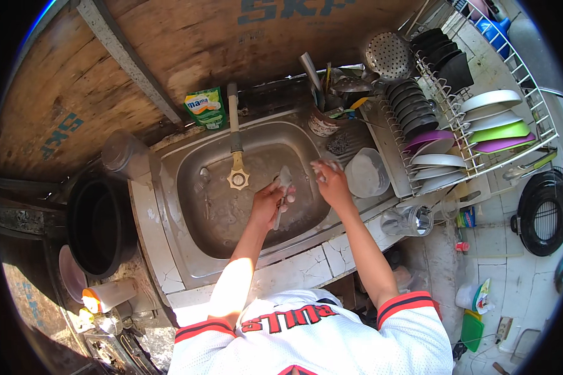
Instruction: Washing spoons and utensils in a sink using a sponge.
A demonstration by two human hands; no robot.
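Observation:
My left hand (269, 205) is closed round a spoon (285, 177) above the sink basin (244, 240). The spoon's bowl points away from me and its handle comes out below my fingers. Over the basin's right edge is my right hand (333, 182), its fingers loosely bent and apart, with nothing plainly held. Beside it stands a clear plastic tub (367, 172) on the drainboard. A dark scouring pad (338, 144) lies just beyond. Several pieces of cutlery (205, 187) rest in the basin's left side, below the tap (238, 178).
A dish rack (519, 75) with plates and bowls fills the right. A utensil holder (324, 123) and a green soap pouch (206, 107) stand behind the basin. A glass jar (408, 220) sits near the front edge, and a black tub (101, 226) is at left.

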